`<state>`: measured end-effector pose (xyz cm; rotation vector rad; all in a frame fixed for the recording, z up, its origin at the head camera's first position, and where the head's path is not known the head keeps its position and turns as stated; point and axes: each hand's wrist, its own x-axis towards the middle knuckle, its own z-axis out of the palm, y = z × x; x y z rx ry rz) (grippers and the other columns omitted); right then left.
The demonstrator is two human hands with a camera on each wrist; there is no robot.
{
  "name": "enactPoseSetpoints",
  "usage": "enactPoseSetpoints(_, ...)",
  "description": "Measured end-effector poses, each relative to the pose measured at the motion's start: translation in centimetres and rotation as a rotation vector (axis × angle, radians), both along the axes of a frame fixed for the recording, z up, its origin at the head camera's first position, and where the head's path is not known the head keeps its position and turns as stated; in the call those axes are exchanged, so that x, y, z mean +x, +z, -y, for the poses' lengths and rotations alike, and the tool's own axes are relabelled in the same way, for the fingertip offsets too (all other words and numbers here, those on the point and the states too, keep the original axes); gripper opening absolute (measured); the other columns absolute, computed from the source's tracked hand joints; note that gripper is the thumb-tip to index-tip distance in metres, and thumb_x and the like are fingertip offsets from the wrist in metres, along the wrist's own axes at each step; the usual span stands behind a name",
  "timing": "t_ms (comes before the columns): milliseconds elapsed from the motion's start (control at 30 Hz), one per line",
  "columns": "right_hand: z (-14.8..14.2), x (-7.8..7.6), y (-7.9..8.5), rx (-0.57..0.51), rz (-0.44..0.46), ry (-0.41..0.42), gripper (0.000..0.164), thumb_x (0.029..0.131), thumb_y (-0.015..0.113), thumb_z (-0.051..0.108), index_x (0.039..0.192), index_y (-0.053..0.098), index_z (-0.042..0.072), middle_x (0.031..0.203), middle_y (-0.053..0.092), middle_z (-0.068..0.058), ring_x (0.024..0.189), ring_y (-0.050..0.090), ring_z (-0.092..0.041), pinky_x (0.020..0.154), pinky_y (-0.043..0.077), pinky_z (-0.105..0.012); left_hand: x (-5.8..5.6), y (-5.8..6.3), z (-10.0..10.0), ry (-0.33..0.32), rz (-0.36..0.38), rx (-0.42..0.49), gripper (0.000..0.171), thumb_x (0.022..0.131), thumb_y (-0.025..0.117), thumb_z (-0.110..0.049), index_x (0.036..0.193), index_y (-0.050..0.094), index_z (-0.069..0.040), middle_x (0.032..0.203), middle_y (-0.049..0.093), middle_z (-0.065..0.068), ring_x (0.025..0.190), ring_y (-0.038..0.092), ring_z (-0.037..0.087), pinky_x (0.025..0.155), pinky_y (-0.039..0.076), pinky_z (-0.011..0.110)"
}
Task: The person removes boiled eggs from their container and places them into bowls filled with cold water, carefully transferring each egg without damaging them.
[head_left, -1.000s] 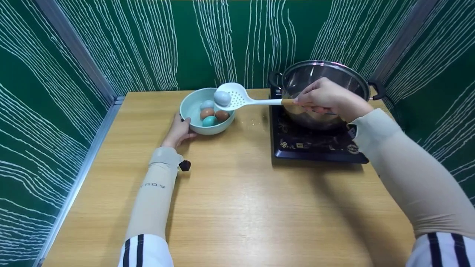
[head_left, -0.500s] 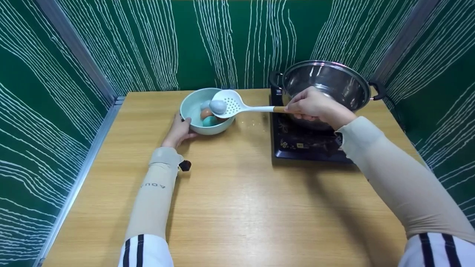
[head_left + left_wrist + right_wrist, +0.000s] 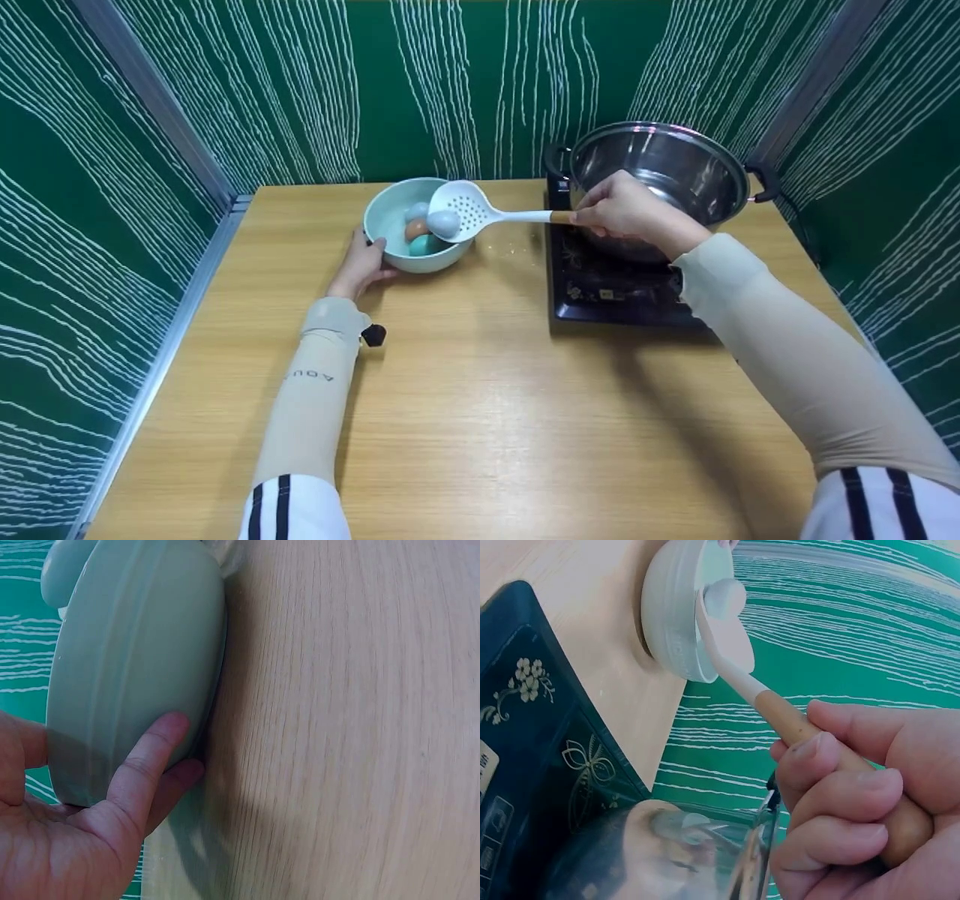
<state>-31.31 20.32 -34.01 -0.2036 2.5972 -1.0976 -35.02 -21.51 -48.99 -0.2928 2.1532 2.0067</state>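
Observation:
In the head view my right hand (image 3: pixel 634 210) grips the wooden handle of a white slotted spoon (image 3: pixel 517 216), its fingers curled round it in the right wrist view. The perforated head is over the right side of a pale green bowl (image 3: pixel 384 214). On it lies a pale bluish-white egg (image 3: pixel 444 224). Inside the bowl are another pale egg (image 3: pixel 416 212), a brown egg (image 3: pixel 417 229) and a turquoise egg (image 3: pixel 422 245); the spoon hides part of the contents. My left hand (image 3: pixel 360 262) holds the bowl's near left side, with fingers (image 3: pixel 146 765) against its outer wall.
A steel pot (image 3: pixel 675 161) with black handles stands lidless on a black induction cooker (image 3: pixel 622 307) at the right. Small wet drops (image 3: pixel 512 250) lie between bowl and cooker. Green walls with white lines enclose the wooden table (image 3: pixel 480 405).
My right hand has moved left and slightly down, bringing the spoon lower over the bowl. The egg on it has shifted toward the spoon head's near edge. The left hand and bowl stay put.

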Motion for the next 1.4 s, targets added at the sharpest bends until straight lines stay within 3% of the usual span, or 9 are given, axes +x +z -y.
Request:
enactPoseSetpoints(400,0.6,0.4,0.9,-0.036,-0.085,0.059,0.016,0.106,0.066,0.009,0.105,0.078,-0.002,0.063,0.054,0.004,0.057,0.048,-0.012,0.047,0.037,-0.023,0.1,-0.1,0.0,-0.007,0.008,-0.028,0.067,0.119,0.032,-0.019,0.176,-0.004,-0.024,0.183,0.006,0.016,0.146,0.050,0.041,0.114,0.060,0.050)
enactPoseSetpoints(567,0.9,0.6,1.6,-0.048,-0.064,0.047,0.017,0.106,0.065,0.008,0.111,0.078,-0.002,0.069,0.056,0.001,0.059,0.050,-0.013,0.050,0.041,-0.024,0.0,-0.1,0.0,-0.010,0.004,-0.013,0.067,0.119,0.031,-0.018,0.176,-0.004,-0.021,0.182,0.005,0.017,0.148,0.048,0.042,0.114,0.059,0.051)
enactPoseSetpoints(667,1.1,0.5,2.2,0.049,-0.102,0.059,0.019,0.106,0.067,0.012,0.114,0.080,0.000,0.085,0.067,-0.008,0.074,0.057,-0.020,0.062,0.050,-0.028,0.1,-0.2,-0.1,-0.008,-0.001,0.013,0.065,0.119,0.030,-0.017,0.175,-0.003,-0.019,0.181,0.007,0.018,0.147,0.048,0.042,0.115,0.058,0.053)
enactPoseSetpoints(767,1.4,0.1,2.6,0.167,-0.175,0.073,0.022,0.105,0.070,0.016,0.117,0.081,0.002,0.109,0.075,-0.017,0.097,0.061,-0.027,0.085,0.055,-0.039,0.1,-0.3,-0.2,-0.009,-0.002,0.029,0.065,0.119,0.029,-0.018,0.175,-0.003,-0.018,0.181,0.008,0.018,0.144,0.049,0.041,0.115,0.058,0.054)
enactPoseSetpoints(833,1.6,-0.1,2.7,0.201,-0.204,0.079,0.022,0.105,0.070,0.017,0.118,0.081,0.002,0.116,0.077,-0.019,0.107,0.059,-0.030,0.097,0.052,-0.046,0.1,-0.3,-0.2,-0.009,0.003,0.032,0.065,0.119,0.029,-0.018,0.175,-0.004,-0.018,0.181,0.007,0.018,0.144,0.050,0.041,0.116,0.057,0.053)
enactPoseSetpoints(933,1.6,-0.2,2.9,0.218,-0.222,0.084,0.023,0.106,0.070,0.017,0.118,0.082,0.002,0.120,0.078,-0.020,0.110,0.059,-0.032,0.103,0.052,-0.052,0.2,-0.2,-0.2,-0.011,0.007,0.030,0.066,0.119,0.029,-0.018,0.175,-0.005,-0.020,0.182,0.006,0.017,0.144,0.050,0.041,0.116,0.057,0.053)
enactPoseSetpoints(1100,1.4,-0.1,2.9,0.218,-0.245,0.087,0.024,0.106,0.069,0.017,0.120,0.081,0.002,0.121,0.078,-0.021,0.110,0.061,-0.033,0.104,0.054,-0.054,0.1,0.1,-0.1,-0.014,0.006,0.018,0.065,0.120,0.029,-0.019,0.176,-0.005,-0.021,0.182,0.004,0.016,0.148,0.048,0.042,0.116,0.058,0.052)
enactPoseSetpoints(1200,1.1,0.0,3.0,0.210,-0.260,0.086,0.024,0.107,0.068,0.017,0.122,0.081,0.002,0.122,0.077,-0.021,0.111,0.062,-0.033,0.099,0.056,-0.049,0.1,0.2,0.0,-0.015,0.004,0.021,0.065,0.120,0.029,-0.019,0.176,-0.005,-0.021,0.183,0.004,0.016,0.149,0.047,0.043,0.116,0.058,0.053)
enactPoseSetpoints(1400,0.1,0.0,3.5,0.176,-0.265,0.055,0.023,0.106,0.071,0.019,0.120,0.082,0.005,0.111,0.077,-0.013,0.094,0.062,-0.025,0.069,0.054,-0.027,0.1,0.1,0.2,-0.016,0.014,0.030,0.066,0.120,0.029,-0.018,0.176,-0.006,-0.024,0.183,0.003,0.015,0.149,0.047,0.042,0.116,0.058,0.052)
